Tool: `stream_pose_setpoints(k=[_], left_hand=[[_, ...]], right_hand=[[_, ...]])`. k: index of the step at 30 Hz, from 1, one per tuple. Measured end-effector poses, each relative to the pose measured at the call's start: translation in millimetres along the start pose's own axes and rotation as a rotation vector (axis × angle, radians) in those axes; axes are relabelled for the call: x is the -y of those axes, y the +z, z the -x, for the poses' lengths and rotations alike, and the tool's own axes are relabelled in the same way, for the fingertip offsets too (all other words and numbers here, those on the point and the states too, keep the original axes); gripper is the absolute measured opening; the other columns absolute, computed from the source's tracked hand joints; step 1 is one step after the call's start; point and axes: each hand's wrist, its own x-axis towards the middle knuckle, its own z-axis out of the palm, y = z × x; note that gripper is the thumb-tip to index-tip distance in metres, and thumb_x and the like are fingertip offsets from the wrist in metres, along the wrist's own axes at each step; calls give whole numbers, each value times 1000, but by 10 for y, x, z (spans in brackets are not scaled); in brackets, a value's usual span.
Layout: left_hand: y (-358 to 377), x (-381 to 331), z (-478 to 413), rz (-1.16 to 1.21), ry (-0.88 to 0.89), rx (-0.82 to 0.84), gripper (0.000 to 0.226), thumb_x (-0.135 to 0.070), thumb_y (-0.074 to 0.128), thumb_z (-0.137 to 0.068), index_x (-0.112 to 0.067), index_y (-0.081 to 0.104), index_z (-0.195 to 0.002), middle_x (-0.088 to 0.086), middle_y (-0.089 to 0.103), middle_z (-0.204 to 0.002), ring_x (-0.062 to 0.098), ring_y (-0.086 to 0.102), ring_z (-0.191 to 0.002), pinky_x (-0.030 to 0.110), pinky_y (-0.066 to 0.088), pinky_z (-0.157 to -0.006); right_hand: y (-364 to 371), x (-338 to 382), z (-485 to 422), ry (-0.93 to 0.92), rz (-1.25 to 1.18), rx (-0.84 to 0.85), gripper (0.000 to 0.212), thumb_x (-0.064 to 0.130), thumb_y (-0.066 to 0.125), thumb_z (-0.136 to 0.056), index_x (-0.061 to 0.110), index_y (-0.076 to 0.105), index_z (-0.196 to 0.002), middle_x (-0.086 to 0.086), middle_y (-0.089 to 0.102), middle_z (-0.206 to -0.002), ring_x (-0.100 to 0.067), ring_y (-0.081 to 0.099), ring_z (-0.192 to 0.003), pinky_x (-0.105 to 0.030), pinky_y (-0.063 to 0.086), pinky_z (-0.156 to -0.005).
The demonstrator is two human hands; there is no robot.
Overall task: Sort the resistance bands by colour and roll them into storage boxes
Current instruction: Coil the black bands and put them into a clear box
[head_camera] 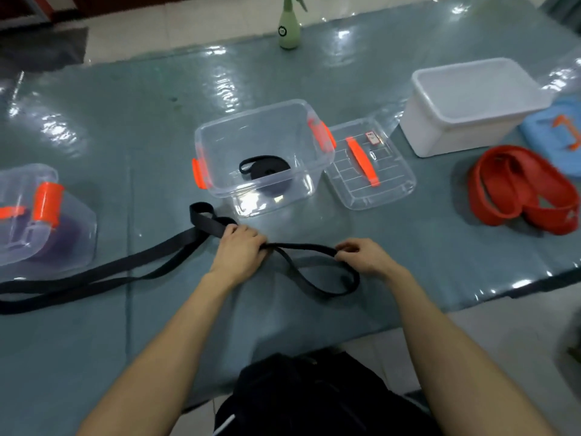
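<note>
Black band (301,246) being gripped by left hand (240,248), loop being pinched by right hand (361,256); slack tail trailing beyond left hand possibly being twisted, roll being loosened.

Bright, even light; white glare streaks the glossy mat (141,136) from ten to two o'clock; edges bow and blur.

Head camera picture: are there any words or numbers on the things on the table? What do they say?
Nothing here can be read as words or numbers.
spray bottle: round dark label, too blurred to read.
clear lid: small red and white sticker, too small to read.
red band: pale mark near one end, too blurred to read.
</note>
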Motion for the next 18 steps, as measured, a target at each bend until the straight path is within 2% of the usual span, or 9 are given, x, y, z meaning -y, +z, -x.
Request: stream_pose_setpoints(k=[2, 4, 6, 8, 10, 12, 14, 16, 18], left_hand=[[-68, 92, 74, 47, -3, -40, 27, -43, 57, -103, -28, 78, -112, -2, 69, -102, 27, 62, -107, 42, 41, -95], [-153, 177, 156, 89, -26, -75, 22, -40, 62, -102, -25, 77, -109, 0, 68, -102, 28, 61, -104, 43, 44, -91], [-225, 248, 232, 119, -50, -75, 13, -32, 63, -100, -22, 69, -106, 0, 69, -103, 28, 62, -102, 41, 45, -94], [-291, 271, 296, 219, -70, -4, 8, -23, 60, -96, -22, 54, -102, 3, 69, -95, 32, 63, -97, 40, 44, -92], [-367, 240, 319, 329, -103, 103, 16, -20, 57, -95, -25, 43, -101, 3, 64, -87, 33, 61, -89, 40, 43, -76], [-466, 230, 319, 418, -158, 121, 22, -18, 56, -94, -29, 42, -106, -4, 61, -83, 31, 59, -82, 38, 38, -64], [-602, 264, 346, 485, -208, 1, 37, -9, 57, -91, -29, 51, -121, -3, 68, -94, 31, 64, -91, 39, 44, -71], [-791, 350, 362, 445, -224, -149, 59, 1, 57, -84, -27, 57, -137, 2, 76, -116, 32, 67, -110, 43, 50, -93], [-994, 431, 379, 298, -221, -171, 76, 1, 62, -79, -32, 54, -147, -1, 74, -130, 31, 64, -124, 43, 43, -107]], right_hand=[[75, 32, 14, -35, 36, 9, 26, 38, 81, -92, 26, 80, -115, 7, 78, -108, -17, 74, -102, -37, 59, -96], [92, 148, 37, -97, 41, -33, 20, 37, 82, -93, 24, 81, -108, 9, 78, -99, -15, 73, -96, -30, 58, -82], [2, 351, 81, -150, -31, -65, 20, 35, 84, -92, 24, 81, -108, 11, 75, -94, -12, 71, -90, -20, 51, -71], [-157, 618, 172, -218, -142, -86, 23, 32, 89, -88, 24, 82, -109, 10, 74, -94, -5, 70, -83, -17, 50, -71], [-327, 917, 288, -316, -224, -122, 19, 32, 91, -86, 24, 83, -102, 9, 73, -88, 1, 67, -69, -18, 50, -68], [-482, 1196, 408, -418, -225, -146, 17, 37, 91, -85, 27, 80, -94, 6, 72, -85, -3, 65, -57, -24, 51, -55], [-622, 1445, 499, -470, -153, -129, 20, 45, 87, -88, 32, 73, -94, 3, 72, -91, -18, 72, -53, -32, 56, -47], [-744, 1653, 568, -500, -115, -79, 26, 47, 84, -91, 29, 67, -100, -4, 74, -89, -31, 75, -54, -44, 63, -49], [-846, 1864, 642, -566, -128, -77, 30, 44, 87, -90, 23, 71, -102, -8, 74, -82, -33, 75, -55, -52, 65, -55]])
